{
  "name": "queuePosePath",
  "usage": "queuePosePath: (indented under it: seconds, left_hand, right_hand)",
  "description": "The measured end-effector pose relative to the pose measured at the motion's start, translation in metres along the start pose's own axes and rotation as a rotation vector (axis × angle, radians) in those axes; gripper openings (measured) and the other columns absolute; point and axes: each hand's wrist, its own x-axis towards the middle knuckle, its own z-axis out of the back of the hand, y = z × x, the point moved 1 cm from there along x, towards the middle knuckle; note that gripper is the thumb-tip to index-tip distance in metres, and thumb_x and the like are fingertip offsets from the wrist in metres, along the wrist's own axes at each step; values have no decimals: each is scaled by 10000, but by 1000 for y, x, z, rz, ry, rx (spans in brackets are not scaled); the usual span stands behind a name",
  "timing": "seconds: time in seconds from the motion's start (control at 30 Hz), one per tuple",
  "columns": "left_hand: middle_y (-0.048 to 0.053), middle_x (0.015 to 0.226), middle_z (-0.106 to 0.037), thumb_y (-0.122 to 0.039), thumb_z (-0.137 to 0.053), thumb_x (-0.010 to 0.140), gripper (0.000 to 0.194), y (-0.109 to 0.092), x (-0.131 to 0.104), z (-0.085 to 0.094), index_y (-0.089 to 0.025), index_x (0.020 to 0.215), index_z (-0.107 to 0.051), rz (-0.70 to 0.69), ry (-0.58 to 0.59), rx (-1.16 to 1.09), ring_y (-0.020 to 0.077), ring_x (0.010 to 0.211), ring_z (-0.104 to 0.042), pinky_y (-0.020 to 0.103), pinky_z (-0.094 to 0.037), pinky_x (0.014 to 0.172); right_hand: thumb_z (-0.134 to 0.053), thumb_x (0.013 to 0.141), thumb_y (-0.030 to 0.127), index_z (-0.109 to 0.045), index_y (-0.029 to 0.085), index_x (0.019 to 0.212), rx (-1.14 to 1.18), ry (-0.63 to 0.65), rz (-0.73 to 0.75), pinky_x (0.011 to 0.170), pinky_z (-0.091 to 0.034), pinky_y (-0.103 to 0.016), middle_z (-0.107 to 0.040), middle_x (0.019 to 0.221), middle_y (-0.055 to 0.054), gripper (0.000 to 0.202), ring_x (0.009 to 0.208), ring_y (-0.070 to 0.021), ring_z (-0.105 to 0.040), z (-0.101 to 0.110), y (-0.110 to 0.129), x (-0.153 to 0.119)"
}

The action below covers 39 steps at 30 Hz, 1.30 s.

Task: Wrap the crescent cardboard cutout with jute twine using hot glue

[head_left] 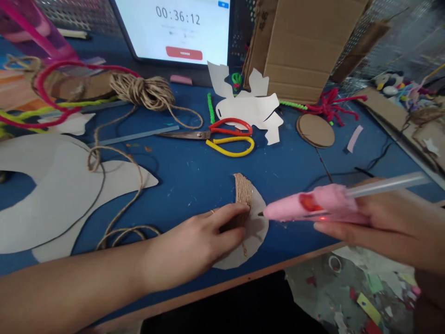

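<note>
My right hand (389, 227) is wrapped round a pink glue gun (313, 204) with a clear glue stick (389, 184) out of its back and a small red light lit. Its dark nozzle points left, just over a rounded pale card cutout (259, 222) near the table's front edge. Rows of brown twine (244, 190) lie side by side along the cutout's left part. With curled fingers, my left hand (205, 239) presses the twine against the card; what lies under the fingers is hidden. A loose twine end (245, 250) shows below them.
Scissors (208, 135) with red and yellow handles lie beyond the cutout. A twine ball (144, 93) trails its strand over a large grey card shape (62, 185) at left. White paper pieces (248, 109), cardboard discs (315, 131) and a timer screen (177, 28) stand farther back.
</note>
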Motion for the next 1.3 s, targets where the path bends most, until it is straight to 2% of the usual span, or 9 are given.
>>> queuePosePath:
  seconds: [0.1, 0.27, 0.47, 0.57, 0.73, 0.8, 0.97, 1.1, 1.3]
  left_hand:
    - [135, 1366, -481, -74, -374, 919, 269, 1, 0, -1, -166, 1044, -594, 5, 27, -23, 189, 1182, -579, 237, -515, 949]
    - [141, 1346, -483, -58, -363, 900, 275, 4, -1, -5, -163, 1031, -580, -13, 3, -36, 189, 1153, -593, 243, -542, 904]
    - [129, 1329, -512, -112, -371, 951, 242, 2, 0, -5, -167, 1021, -596, -9, -47, -14, 188, 1099, -629, 245, -565, 862]
    - [98, 1265, -577, -130, -406, 963, 225, 0, 2, -3, -170, 993, -625, 35, -104, -100, 164, 1134, -613, 214, -543, 899]
    - [28, 967, -690, -105, -515, 910, 182, -2, 9, 5, -187, 911, -678, 94, -212, -216, 136, 975, -642, 231, -528, 865]
    - [2, 841, -700, -117, -544, 895, 168, -3, 13, 11, -193, 871, -692, 146, -222, -248, 113, 826, -642, 214, -522, 770]
    - [-17, 707, -694, -185, -652, 811, 72, -7, 27, 22, -175, 769, -709, 504, -208, -490, 77, 621, -620, 149, -471, 583]
    - [-25, 607, -636, -290, -706, 757, 152, -14, 39, 20, -143, 753, -669, 764, -155, -747, 71, 515, -535, 147, -405, 471]
    - [-57, 525, -554, -260, -741, 709, 224, -21, 54, 7, -146, 700, -549, 821, -197, -1018, 52, 438, -475, 129, -343, 399]
  right_hand:
    - [-562, 889, 347, -682, 283, 911, 132, 167, 0, 538, -505, -276, -586, 557, 31, 138, 464, -137, -522, -1, -27, -3]
    - [-562, 857, 337, -668, 257, 875, 149, -303, -44, 459, -449, -267, -608, 596, 10, 134, 496, -142, -550, -25, -75, -2]
    - [-570, 826, 397, -655, 207, 872, 7, -324, -114, 636, -492, -351, -654, 823, -58, 214, 721, -202, -605, -44, -103, 8]
    - [-533, 848, 425, -641, 208, 915, -128, -346, -61, 715, -475, -384, -655, 863, -65, 251, 794, -228, -603, -42, -106, 0]
    - [-595, 839, 305, -578, 222, 881, -352, -761, -98, 701, -439, -369, -590, 785, -37, 94, 728, -207, -556, -44, -80, -39]
    - [-656, 792, 189, -549, 230, 781, -299, -792, -46, 628, -430, -312, -556, 700, 7, 115, 641, -157, -530, -49, -56, -48]
    - [-635, 842, 191, -608, 220, 875, 162, -285, 92, 604, -452, -235, -610, 707, 21, 52, 654, -101, -560, -60, -3, -17]
    - [-636, 858, 289, -654, 187, 867, 411, -169, 64, 542, -427, -200, -620, 696, 20, 104, 604, -78, -545, -64, 5, 20]
    - [-627, 856, 326, -659, 169, 834, 630, -43, -51, 536, -419, -198, -634, 705, 10, 162, 601, -80, -527, -73, 1, 33]
